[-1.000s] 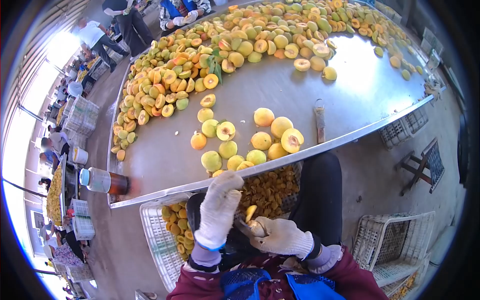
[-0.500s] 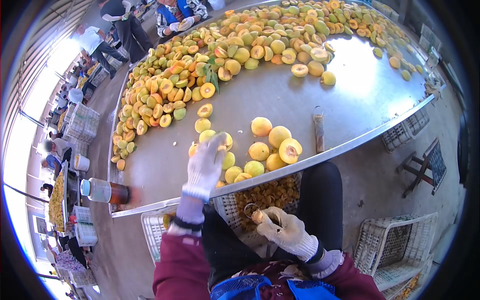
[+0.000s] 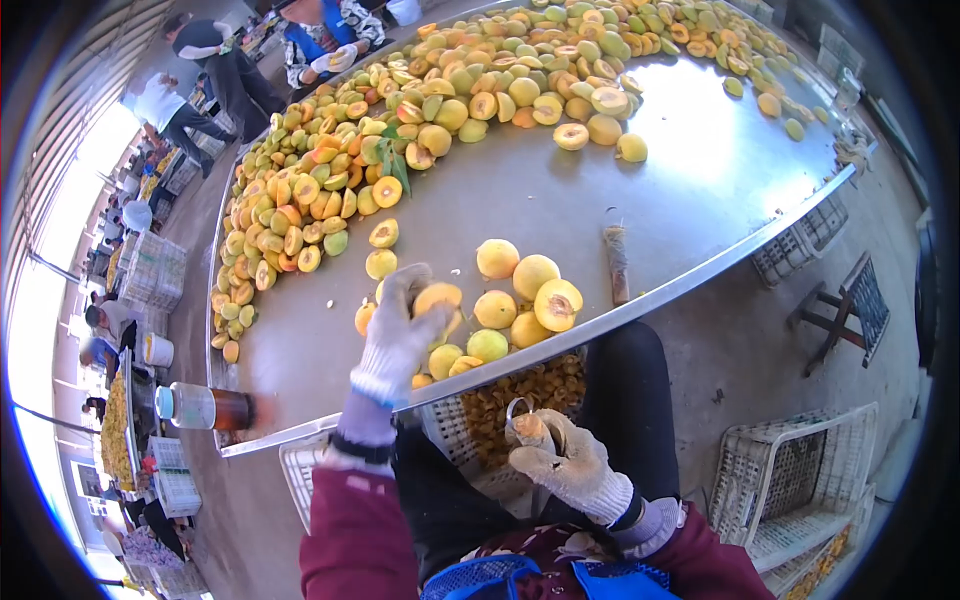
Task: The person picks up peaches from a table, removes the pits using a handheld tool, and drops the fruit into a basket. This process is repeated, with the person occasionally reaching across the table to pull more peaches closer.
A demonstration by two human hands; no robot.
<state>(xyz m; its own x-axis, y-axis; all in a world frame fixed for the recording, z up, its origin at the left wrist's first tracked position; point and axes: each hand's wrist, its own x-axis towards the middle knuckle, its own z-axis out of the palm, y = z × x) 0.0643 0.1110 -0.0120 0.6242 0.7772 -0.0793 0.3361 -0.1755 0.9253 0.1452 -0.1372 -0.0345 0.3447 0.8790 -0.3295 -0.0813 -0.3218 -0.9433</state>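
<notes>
Curling our left hand [image 3: 396,328] round a cut fruit [image 3: 438,298] over the surface [image 3: 540,210], we wrap our right hand [image 3: 572,466] round a looped tool [image 3: 531,431].

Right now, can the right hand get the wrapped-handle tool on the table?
Probably not to grasp: the right hand already holds a ring-ended tool. The way looks free, though: nothing lies between the wrapped-handle tool and the near table rim.

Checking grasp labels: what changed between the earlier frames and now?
Left hand went from beside the right hand forward over the table and has taken hold of a cut fruit. The yellow piece at the right hand's tool is gone. Unchanged: right hand holding the tool, fruit pile, bottle, and another tool lying on the table.
</notes>
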